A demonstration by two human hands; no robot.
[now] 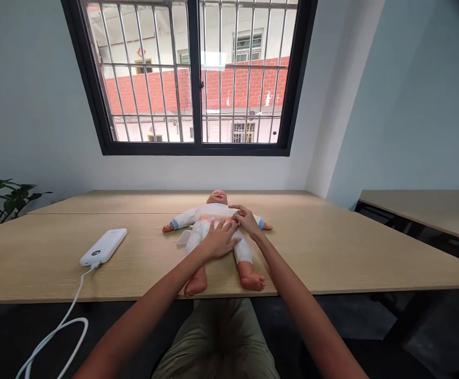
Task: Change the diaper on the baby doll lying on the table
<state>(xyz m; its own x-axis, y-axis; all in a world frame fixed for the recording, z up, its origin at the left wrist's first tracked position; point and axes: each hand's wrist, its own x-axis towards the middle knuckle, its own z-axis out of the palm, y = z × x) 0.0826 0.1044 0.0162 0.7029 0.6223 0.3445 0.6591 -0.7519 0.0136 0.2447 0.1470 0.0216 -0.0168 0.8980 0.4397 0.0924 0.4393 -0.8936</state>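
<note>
A baby doll (217, 213) lies on its back on the table, head toward the window and bare feet toward me. It wears a white outfit with blue cuffs and a coloured print across the belly. My left hand (219, 239) rests on the doll's lower belly, fingers spread and stretched out. Beside it, my right hand (246, 218) is at the doll's waist on the right; its index finger points out while the other fingers are curled together against the clothing. What those fingers pinch is hidden. A small white flap (184, 237) sticks out by the doll's left-side hip.
On the left of the wooden table (312, 247) lies a white power bank (103, 247), its white cable (69, 316) hanging over the front edge. A green plant (10, 197) stands at the far left. Another table (430, 208) is at the right, and a barred window (193, 79) is ahead.
</note>
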